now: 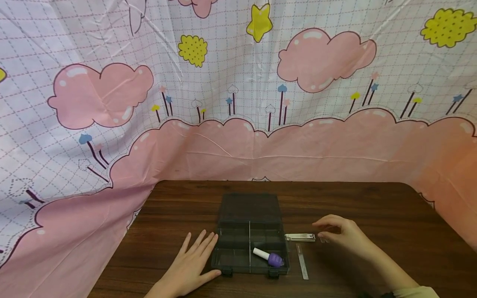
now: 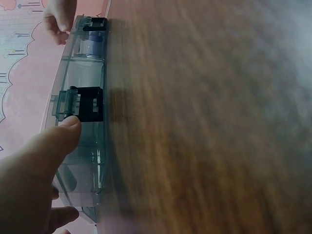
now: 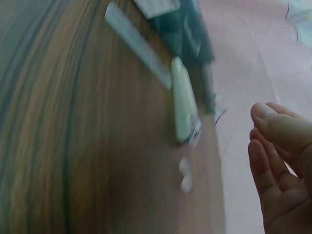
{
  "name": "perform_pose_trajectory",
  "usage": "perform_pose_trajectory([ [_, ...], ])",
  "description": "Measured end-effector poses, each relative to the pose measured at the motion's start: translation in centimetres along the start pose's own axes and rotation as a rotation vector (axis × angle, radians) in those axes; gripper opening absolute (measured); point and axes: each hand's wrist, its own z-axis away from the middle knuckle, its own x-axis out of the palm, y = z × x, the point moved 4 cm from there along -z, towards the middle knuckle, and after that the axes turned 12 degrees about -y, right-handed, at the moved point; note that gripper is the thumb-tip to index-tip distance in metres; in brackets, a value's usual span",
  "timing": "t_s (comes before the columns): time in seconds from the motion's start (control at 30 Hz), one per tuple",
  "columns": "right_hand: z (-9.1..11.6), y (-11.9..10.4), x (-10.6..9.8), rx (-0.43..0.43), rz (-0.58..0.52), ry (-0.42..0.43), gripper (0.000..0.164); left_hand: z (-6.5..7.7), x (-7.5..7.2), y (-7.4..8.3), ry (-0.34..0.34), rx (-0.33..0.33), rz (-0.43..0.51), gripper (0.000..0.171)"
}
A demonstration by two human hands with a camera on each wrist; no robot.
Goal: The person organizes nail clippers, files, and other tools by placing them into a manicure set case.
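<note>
A dark see-through plastic box (image 1: pixel 232 253) lies on the table with its lid (image 1: pixel 249 207) folded back. Inside its front right compartment is a purple nail polish bottle (image 1: pixel 275 260) with a white cap. My left hand (image 1: pixel 190 260) rests against the box's left side, fingers straight; in the left wrist view the thumb is by a black latch (image 2: pixel 90 105). To the box's right lie a nail clipper (image 1: pixel 299 237) and a thin nail file (image 1: pixel 302 263). Above the table near the clipper's right end hovers my right hand (image 1: pixel 344 236), fingers loosely bent, nothing visible between them.
Small whitish pieces (image 3: pixel 185 175), too blurred to identify, lie past the clipper's end. The wooden table (image 1: pixel 179 207) meets a pink and white patterned cloth (image 1: pixel 223 161) at the back and sides.
</note>
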Motion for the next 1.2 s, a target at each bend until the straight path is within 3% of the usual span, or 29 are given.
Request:
perform_pose_trajectory([
  [0.2, 1.4, 2.6, -0.4, 0.076, 0.023, -0.004, 0.033, 0.0, 0.0, 0.1, -0.004, -0.004, -0.002, 0.09],
  [0.47, 1.7, 4.5, -0.3, 0.215, 0.04, -0.016, 0.038, 0.1, 0.1, 0.0, -0.007, -0.004, 0.015, 0.09],
  [0.87, 1.7, 6.1, 0.4, 0.284, 0.038, -0.015, 0.037, 0.2, -0.1, 0.1, 0.011, 0.0, -0.011, 0.09],
  [1.2, 1.5, 5.8, 0.6, 0.28, 0.058, 0.005, 0.028, 0.2, -0.2, 0.1, 0.002, -0.001, -0.013, 0.09],
])
